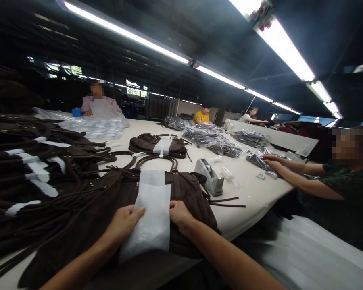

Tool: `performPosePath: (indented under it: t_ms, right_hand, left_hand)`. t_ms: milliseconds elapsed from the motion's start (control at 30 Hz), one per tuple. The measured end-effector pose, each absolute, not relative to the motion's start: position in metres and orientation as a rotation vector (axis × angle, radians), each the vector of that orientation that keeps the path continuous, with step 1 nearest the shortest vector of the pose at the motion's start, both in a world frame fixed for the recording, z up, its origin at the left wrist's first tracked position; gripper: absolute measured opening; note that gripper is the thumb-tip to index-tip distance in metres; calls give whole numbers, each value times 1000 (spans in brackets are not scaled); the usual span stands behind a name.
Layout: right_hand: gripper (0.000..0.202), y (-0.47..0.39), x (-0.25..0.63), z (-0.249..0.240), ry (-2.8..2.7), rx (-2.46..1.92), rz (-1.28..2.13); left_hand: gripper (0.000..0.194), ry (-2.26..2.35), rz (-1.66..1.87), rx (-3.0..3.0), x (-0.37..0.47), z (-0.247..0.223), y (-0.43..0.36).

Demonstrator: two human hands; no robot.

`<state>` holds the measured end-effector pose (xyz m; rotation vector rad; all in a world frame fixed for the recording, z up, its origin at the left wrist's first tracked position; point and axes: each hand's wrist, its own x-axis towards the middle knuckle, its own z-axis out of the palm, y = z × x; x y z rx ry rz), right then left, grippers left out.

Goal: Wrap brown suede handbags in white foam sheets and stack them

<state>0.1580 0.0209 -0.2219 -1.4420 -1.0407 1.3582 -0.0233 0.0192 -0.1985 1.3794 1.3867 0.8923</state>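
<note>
A dark brown bag [190,189] lies on the pale table at the near edge, its looped handles pointing away. A white translucent foam strip [153,213] runs down over its front. My left hand [125,221] pinches the strip's left edge, thumb on top. At the right edge of the strip, my right hand [180,213] has its fingers curled together against the strip and the bag; its fingertips are partly hidden. A grey tape dispenser [210,179] stands just beyond the bag, to the right.
Brown bags with white tags [33,165] are heaped at left. Another wrapped bag [157,146] lies ahead. Plastic-covered bags [211,141] sit farther back. A person's hands [270,161] work at right; other people are behind the table [245,191]. White sheets [314,249] lie lower right.
</note>
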Motion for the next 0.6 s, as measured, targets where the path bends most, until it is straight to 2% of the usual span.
performPosePath:
  t_ms: [233,433,533,600]
  right_hand:
    - [27,8,155,-225,-1017,-1290,1250]
    - [42,-3,161,-217,-1079,-1153,1481]
    - [30,12,176,-200,-1286,-1346,1658]
    - [15,37,188,-184,-1366,-1529,1617]
  left_hand:
    - [52,1539,1236,1652,-27,-207,7]
    - [62,1417,1001,1378,-23,-212,5]
    - [63,1470,1051,1335,-25,-222,9]
    - [60,1495,1058,1347,-26,-227,12]
